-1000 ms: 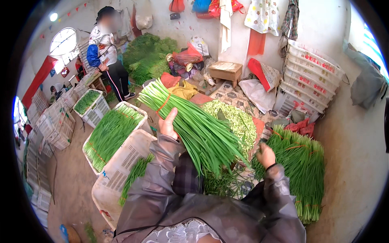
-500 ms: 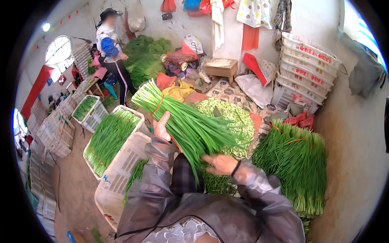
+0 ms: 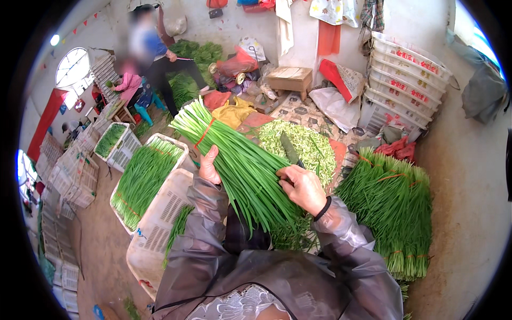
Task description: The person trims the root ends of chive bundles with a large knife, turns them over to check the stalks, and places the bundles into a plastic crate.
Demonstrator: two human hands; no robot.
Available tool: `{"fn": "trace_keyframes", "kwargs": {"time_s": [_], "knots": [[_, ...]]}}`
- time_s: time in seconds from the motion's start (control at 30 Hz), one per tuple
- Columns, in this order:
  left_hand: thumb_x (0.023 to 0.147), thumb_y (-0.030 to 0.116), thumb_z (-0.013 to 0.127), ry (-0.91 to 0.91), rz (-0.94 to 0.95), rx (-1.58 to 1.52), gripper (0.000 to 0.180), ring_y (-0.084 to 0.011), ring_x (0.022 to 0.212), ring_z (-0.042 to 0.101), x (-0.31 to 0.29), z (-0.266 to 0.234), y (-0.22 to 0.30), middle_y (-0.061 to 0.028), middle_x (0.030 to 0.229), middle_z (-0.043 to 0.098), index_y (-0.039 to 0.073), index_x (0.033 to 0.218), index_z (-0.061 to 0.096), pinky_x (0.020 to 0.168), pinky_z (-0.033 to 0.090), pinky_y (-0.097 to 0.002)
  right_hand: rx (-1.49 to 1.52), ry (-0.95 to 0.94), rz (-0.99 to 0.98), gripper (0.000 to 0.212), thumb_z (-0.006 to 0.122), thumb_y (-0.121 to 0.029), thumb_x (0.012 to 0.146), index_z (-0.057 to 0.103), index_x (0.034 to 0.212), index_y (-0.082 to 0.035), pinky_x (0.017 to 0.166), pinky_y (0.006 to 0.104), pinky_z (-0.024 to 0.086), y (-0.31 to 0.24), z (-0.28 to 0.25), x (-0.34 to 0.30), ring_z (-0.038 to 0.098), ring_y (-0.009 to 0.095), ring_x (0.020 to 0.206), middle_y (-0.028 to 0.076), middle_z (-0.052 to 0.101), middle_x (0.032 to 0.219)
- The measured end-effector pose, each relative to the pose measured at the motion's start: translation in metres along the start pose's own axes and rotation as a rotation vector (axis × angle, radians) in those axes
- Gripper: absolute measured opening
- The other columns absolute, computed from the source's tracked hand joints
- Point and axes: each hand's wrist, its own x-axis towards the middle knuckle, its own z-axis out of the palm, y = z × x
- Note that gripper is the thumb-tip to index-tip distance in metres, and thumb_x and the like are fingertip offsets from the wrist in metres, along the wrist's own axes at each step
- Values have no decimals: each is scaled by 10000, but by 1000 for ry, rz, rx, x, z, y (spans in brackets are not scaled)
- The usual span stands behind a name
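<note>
A thick bunch of garlic chives (image 3: 234, 160) slants across in front of me, pale cut ends up to the left, green tips down to the right. An orange-red band circles it near the pale ends. My left hand (image 3: 209, 166) is closed around its lower left side, thumb up, fingers hidden beneath. My right hand (image 3: 303, 186) is closed in a pinch at the right edge of the leaves. Just beyond the right fingers lies a narrow dark-green tool (image 3: 289, 148) with a black end; its kind is unclear. Pale chopped chive ends (image 3: 272, 136) are heaped behind it.
Banded chive bunches (image 3: 394, 213) are stacked at right. White plastic crates stand at left, one filled with chives (image 3: 146, 184) and one nearer crate (image 3: 160, 234) tilted. Stacked crates (image 3: 405, 85) and a small wooden stool (image 3: 289, 80) stand behind. A co-worker (image 3: 154, 53) stands far left.
My right hand has moved up and right along the leaves, and its fingers now pinch. The chive bunch has shifted slightly, uncovering the dark-green tool. The co-worker's leg has swung out to the right.
</note>
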Motion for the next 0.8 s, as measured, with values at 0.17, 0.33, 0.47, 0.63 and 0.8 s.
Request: {"fn": "trace_keyframes", "kwargs": {"time_s": [0.17, 0.33, 0.47, 0.63, 0.8], "knots": [[909, 109, 665, 4, -59, -36, 400, -292, 1025, 665, -1, -7, 0, -126, 1164, 644, 29, 1276, 527, 876, 576, -479, -38, 22, -31, 254, 725, -75, 778, 662, 1024, -58, 623, 346, 530, -11, 2, 1, 677, 252, 699, 87, 673, 838], [982, 289, 573, -149, -121, -47, 441, -338, 1171, 602, 1, -23, -2, -166, 1300, 594, 34, 1335, 502, 999, 492, -551, 44, 21, 2, 284, 711, -63, 792, 655, 1071, -80, 630, 339, 534, -12, 2, 0, 673, 247, 690, 79, 668, 820], [974, 311, 584, -183, -183, -86, 467, -355, 1177, 596, -2, -5, -7, -177, 1304, 589, 31, 1338, 498, 1003, 486, -562, 86, 24, -76, 307, 693, -44, 793, 649, 1094, -85, 664, 342, 541, -2, -1, -3, 677, 251, 752, 90, 657, 882], [974, 336, 579, -135, -183, -105, 487, -365, 1187, 588, 0, -30, -6, -183, 1316, 580, 31, 1344, 494, 1007, 474, -577, -2, -14, -129, 344, 714, -48, 764, 645, 1098, -94, 666, 361, 544, -14, -8, -7, 663, 278, 784, 77, 643, 962], [980, 341, 565, -178, -199, -131, 484, -363, 1207, 574, 0, -30, -11, -184, 1324, 575, 36, 1348, 492, 1018, 464, -578, -85, 69, -198, 296, 746, -76, 750, 654, 1031, -86, 593, 362, 535, -15, -9, -8, 658, 269, 712, 62, 641, 908]]}}
